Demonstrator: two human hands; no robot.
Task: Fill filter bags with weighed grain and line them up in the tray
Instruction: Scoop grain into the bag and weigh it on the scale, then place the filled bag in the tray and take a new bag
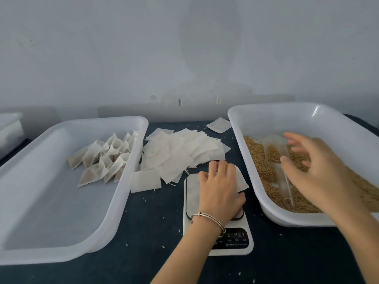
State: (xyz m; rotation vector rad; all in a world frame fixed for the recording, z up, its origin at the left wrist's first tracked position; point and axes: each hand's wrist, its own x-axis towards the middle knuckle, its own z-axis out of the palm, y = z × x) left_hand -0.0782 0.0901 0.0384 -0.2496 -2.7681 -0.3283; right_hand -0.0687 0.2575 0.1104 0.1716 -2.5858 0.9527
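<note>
1. Tray, at the left edge of the dark table: a cluster of filled filter bags lies in its far right part, some overlapping, in loose rows. Most of the tray floor near the person holds no bags, so the task appears well short of complete.
2. Pile of empty filter bags, on the table between the two trays: many remain unfilled. One more flat bag lies apart, near the far edge.
3. Scale, at the middle of the table toward the near edge: the left hand rests on its platform with fingers curled on an empty bag, apparently readying it for filling.
4. Grain tray, at the right edge: grain covers its floor, with a clear scoop lying in it.
5. Right hand: fingers spread apart, gripping nothing, poised just above the scoop; the next weighing seems about to begin.
</note>
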